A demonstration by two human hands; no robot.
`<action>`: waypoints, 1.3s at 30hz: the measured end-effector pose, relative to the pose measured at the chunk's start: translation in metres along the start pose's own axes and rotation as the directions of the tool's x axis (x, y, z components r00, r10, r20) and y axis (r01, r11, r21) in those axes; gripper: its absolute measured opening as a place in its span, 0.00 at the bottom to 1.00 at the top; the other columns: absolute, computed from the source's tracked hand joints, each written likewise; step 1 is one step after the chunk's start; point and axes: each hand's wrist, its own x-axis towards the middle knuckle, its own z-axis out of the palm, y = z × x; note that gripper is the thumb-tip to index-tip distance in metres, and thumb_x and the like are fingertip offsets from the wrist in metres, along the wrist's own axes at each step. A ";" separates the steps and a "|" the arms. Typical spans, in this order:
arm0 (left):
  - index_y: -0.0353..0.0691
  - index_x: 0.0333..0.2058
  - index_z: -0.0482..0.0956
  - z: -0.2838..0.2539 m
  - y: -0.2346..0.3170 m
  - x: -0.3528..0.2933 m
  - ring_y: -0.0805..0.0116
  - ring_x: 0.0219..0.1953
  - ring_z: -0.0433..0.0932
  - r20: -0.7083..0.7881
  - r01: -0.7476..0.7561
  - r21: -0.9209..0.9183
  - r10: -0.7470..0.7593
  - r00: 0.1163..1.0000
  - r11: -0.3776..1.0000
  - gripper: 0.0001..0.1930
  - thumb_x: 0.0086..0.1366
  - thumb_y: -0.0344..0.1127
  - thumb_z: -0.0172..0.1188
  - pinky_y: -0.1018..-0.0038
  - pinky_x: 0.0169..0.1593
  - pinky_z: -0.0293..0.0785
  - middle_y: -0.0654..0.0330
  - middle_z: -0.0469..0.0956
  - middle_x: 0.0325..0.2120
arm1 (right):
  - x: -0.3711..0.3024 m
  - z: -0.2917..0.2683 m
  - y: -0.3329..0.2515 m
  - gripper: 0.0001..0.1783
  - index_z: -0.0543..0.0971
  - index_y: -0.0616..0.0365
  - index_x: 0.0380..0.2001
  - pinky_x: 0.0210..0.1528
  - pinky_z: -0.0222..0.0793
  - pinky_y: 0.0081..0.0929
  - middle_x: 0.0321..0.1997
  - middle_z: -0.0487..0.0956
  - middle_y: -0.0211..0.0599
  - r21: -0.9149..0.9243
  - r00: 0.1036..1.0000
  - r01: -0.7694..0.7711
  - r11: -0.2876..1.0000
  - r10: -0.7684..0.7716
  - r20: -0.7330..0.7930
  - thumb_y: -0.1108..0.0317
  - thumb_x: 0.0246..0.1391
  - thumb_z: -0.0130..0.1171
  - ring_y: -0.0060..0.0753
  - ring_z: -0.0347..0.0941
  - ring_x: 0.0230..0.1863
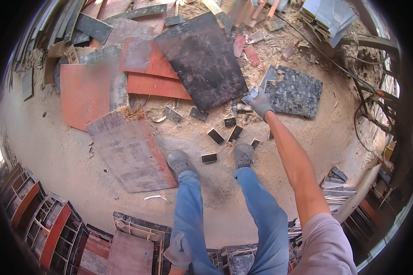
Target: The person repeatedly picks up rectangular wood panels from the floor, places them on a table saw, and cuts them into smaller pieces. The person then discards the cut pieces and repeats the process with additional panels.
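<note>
My right hand (260, 104), in a grey glove, reaches out between a large dark board (204, 59) and a smaller speckled black board (298, 91). Its fingers are closed near the large board's lower corner, around something pale that I cannot make out. Below it, several small black-faced wood blocks (215, 136) lie scattered on the floor. My left hand (179, 253), also gloved, stays low beside my left leg, fingers loosely apart, with nothing visible in it.
Red boards (85, 94) and a worn greyish panel (131, 153) lie to the left. Wood chips (280, 50) cover the ground at the back. Stacked framed panels (55, 229) stand at the near left. A cable (360, 121) runs down the right side.
</note>
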 end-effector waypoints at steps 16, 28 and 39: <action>0.35 0.47 0.85 -0.018 -0.027 -0.007 0.54 0.28 0.86 0.064 0.137 -0.087 -0.132 0.989 0.987 0.11 0.68 0.32 0.64 0.65 0.33 0.81 0.47 0.86 0.34 | -0.151 0.092 -0.080 0.24 0.87 0.71 0.41 0.43 0.76 0.24 0.39 0.87 0.32 0.634 0.900 -0.072 0.770 -0.224 0.374 0.57 0.55 0.78 0.18 0.79 0.38; 0.37 0.71 0.64 -0.007 0.019 -0.006 0.56 0.42 0.86 0.026 -0.007 -0.421 0.019 0.999 0.907 0.36 0.68 0.38 0.67 0.65 0.45 0.82 0.49 0.84 0.50 | -0.478 -0.099 -0.058 0.21 0.83 0.65 0.49 0.48 0.76 0.31 0.43 0.86 0.37 0.489 0.885 -0.307 0.816 0.056 0.462 0.62 0.58 0.71 0.30 0.80 0.43; 0.30 0.39 0.83 -0.096 0.185 -0.003 0.69 0.36 0.84 0.521 0.497 -0.820 0.009 0.854 0.285 0.10 0.58 0.21 0.69 0.72 0.43 0.82 0.61 0.86 0.33 | -0.673 -0.182 -0.116 0.40 0.73 0.63 0.65 0.68 0.62 0.50 0.66 0.71 0.55 0.004 0.848 0.526 0.850 -0.524 -0.077 0.54 0.53 0.72 0.57 0.68 0.65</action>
